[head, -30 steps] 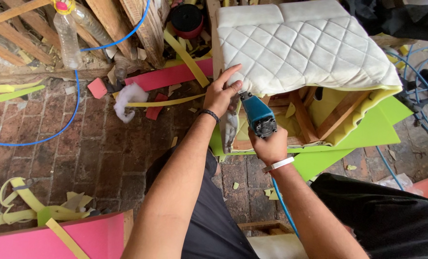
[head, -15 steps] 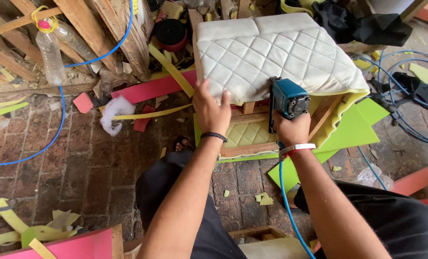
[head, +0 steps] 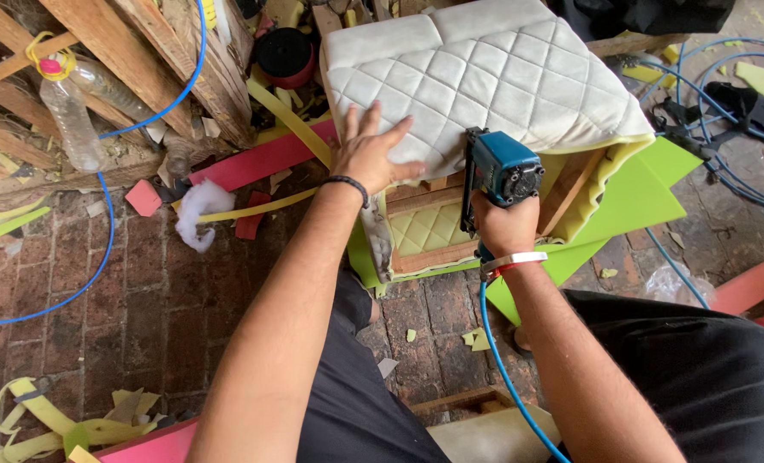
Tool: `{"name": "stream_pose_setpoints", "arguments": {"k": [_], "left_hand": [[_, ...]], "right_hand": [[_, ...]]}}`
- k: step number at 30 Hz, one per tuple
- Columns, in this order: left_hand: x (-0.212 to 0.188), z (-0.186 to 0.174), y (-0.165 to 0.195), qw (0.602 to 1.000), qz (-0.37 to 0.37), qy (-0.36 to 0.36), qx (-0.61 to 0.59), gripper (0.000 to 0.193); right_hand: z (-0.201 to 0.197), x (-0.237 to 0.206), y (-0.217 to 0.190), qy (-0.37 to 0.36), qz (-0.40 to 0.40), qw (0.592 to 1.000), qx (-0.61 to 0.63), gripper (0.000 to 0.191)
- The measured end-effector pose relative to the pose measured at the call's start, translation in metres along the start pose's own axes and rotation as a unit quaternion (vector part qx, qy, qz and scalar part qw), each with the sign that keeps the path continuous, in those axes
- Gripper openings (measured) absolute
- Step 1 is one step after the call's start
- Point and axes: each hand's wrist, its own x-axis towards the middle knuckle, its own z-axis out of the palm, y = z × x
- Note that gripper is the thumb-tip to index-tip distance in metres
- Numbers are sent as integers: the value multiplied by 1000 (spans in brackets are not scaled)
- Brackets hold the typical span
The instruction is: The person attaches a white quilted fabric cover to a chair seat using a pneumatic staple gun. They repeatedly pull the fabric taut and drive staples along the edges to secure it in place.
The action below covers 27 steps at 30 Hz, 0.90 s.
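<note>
- White quilted upholstery cover [head: 493, 81], stitched in a diamond pattern, lies over a wooden seat frame [head: 425, 201] in the upper centre of the frame.
- The left hand [head: 371, 156] lies flat on the near left edge of the cover, fingers spread wide, palm down; it grasps nothing. A dark band circles its wrist.
- The right hand [head: 503, 227] is closed around the grip of a blue pneumatic staple gun [head: 497, 171]. The tool's head sits against the near edge of the cover, just right of the left hand, where the fabric meets the frame.
- A blue air hose [head: 506, 369] runs from the base of the tool down toward the lower edge of the frame.
- Yellow foam padding [head: 429, 230] shows inside the frame, below the cover edge.
- Green foam sheets [head: 630, 201] lie under and right of the frame on the brick floor [head: 99, 317].
- A pink foam strip [head: 257, 159] lies left of the frame, with a tuft of white stuffing [head: 195, 210] beside it.
- A clear plastic bottle [head: 69, 120] stands at upper left against wooden pallets [head: 133, 60].
- Foam offcuts [head: 43, 411] lie at lower left.
</note>
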Motion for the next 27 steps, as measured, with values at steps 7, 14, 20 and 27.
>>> {"name": "stream_pose_setpoints", "arguments": {"k": [7,14,20,27], "left_hand": [[-6,6,13,989,8,35,145,89],[-2,13,4,982,41,57,175,88],[-2,16,1,983,37,64,169,86],[-5,11,-3,985,36,65,156,86]], "right_hand": [[4,-1,-8,4,-1,1000,0,26],[18,-41,10,9,31,999,40,26],[25,-41,20,6,-1,1000,9,22],[30,-45,18,-2,-11,1000,10,24]]}}
